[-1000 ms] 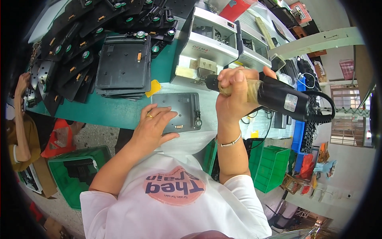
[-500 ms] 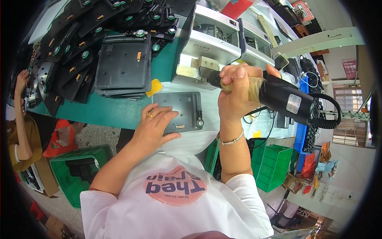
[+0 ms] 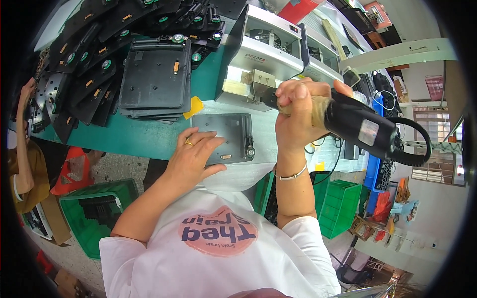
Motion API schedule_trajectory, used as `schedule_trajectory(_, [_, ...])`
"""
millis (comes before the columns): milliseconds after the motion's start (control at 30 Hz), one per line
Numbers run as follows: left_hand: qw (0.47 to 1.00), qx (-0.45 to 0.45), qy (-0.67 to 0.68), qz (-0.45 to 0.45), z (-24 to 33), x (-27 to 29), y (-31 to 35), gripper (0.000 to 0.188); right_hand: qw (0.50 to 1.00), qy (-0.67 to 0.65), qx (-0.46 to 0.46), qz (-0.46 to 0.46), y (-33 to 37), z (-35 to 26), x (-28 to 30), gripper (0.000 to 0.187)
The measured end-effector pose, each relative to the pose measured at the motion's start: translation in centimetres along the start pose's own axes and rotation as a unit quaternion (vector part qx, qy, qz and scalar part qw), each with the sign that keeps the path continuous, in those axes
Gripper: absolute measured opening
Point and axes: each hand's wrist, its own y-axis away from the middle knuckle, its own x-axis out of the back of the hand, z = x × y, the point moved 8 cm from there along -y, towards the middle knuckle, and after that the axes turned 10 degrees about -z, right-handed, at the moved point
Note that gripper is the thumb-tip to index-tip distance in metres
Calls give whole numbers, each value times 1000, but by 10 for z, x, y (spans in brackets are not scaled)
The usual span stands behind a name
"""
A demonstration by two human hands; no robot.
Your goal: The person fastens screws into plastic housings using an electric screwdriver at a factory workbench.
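Observation:
My right hand (image 3: 301,111) is wrapped round a black electric screwdriver (image 3: 355,121) with tan wrapping near its front. The tool lies roughly level, its front end at the metal outlet block (image 3: 262,84) of a white screw feeder (image 3: 266,59). Its bit tip is too small to make out. My left hand (image 3: 191,154) lies with fingers spread on a flat black plastic panel (image 3: 231,131), which rests on the white work mat. Along the panel's right edge runs a hinge-like bar with a small round part; a small copper-coloured piece sits near its front edge.
A stack of similar black panels (image 3: 154,79) stands at the back left, beside a large heap of them (image 3: 94,74). A second feeder (image 3: 323,54) adjoins the first. Green crates (image 3: 94,218) stand below the table. At far left a co-worker's arm (image 3: 22,124) reaches in.
Very little differs. My left hand stays on the panel, and the screwdriver remains at the feeder outlet, its rear end slightly lower in the picture. The co-worker's arm has shifted a little.

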Motion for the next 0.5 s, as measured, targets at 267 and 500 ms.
schedule_trajectory(267, [1000, 5, -7, 7, -1, -1, 2, 69, 980, 149, -44, -123, -3, 4, -18, 55])
schedule_trajectory(500, [1000, 3, 2, 2, -3, -2, 2, 69, 999, 25, 10, -18, -9, -12, -2, 52])
